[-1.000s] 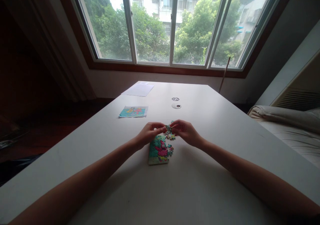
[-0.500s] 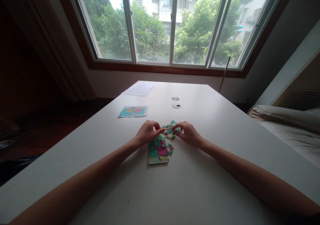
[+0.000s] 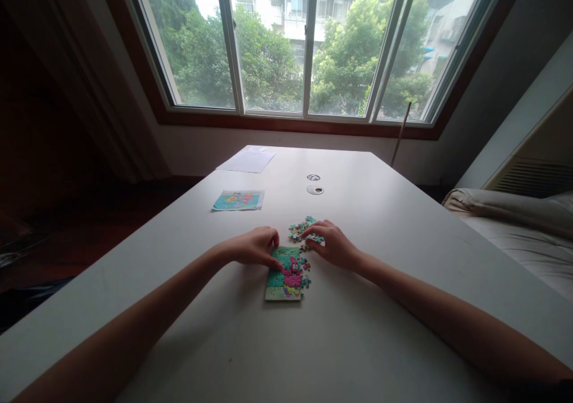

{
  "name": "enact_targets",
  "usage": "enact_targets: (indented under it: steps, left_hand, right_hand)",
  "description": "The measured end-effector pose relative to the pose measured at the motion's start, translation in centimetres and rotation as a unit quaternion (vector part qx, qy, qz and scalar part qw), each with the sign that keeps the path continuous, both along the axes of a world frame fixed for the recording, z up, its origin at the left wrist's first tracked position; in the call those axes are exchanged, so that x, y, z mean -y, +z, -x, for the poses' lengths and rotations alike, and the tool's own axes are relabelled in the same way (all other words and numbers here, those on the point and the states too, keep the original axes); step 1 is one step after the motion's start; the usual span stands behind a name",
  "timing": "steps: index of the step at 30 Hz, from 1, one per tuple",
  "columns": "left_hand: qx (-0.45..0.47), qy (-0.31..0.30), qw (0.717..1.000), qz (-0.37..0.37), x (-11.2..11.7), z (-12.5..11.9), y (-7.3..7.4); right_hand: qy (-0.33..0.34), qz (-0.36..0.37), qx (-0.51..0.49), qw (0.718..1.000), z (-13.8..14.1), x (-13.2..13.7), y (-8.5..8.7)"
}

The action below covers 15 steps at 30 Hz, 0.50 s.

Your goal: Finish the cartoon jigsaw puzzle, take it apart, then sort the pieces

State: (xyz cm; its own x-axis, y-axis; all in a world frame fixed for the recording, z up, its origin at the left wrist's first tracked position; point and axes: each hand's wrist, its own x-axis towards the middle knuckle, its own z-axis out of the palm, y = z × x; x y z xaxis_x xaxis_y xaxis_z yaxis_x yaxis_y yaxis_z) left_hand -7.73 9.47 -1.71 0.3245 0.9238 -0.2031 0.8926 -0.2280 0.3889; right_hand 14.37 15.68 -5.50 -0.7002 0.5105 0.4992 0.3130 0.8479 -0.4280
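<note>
A partly assembled jigsaw puzzle (image 3: 290,276) lies flat on the white table, showing a pink cartoon figure on green. My left hand (image 3: 257,248) grips it at its upper left, thumb on its face and fingers curled by the top edge. Just beyond it is a heap of loose jigsaw pieces (image 3: 295,232). Over the right side of this heap is my right hand (image 3: 333,245), thumb and forefinger apart and fingertips at the pieces. No piece shows between them. Several pieces stick out along the puzzle's uneven right edge.
A printed cartoon picture sheet (image 3: 239,200) lies to the left on the table (image 3: 367,325). Farther back are a white paper sheet (image 3: 247,160) and two small round discs, one nearer (image 3: 315,190) and one beyond (image 3: 313,178). A window stands past the table's far end.
My left hand has come down and left from the puzzle's top onto its upper-left edge. The puzzle has shifted slightly toward me. My right thumb and forefinger have spread apart over the heap.
</note>
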Motion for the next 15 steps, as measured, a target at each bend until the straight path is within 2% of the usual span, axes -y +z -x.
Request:
enact_targets:
  steps: [4,9,15]
  left_hand:
    - [0.053,-0.011,0.999,0.002,0.1,-0.7,-0.4]
    - [0.145,-0.045,0.988,-0.013,0.5,-1.3,-0.7]
    - [0.248,-0.028,0.968,-0.025,0.6,-1.8,-1.2]
  right_hand:
    - [0.037,-0.018,0.028,0.999,0.2,0.6,0.1]
    - [0.039,-0.015,0.046,0.998,0.3,1.4,0.2]
    - [0.02,0.072,0.001,0.997,0.6,1.5,0.7]
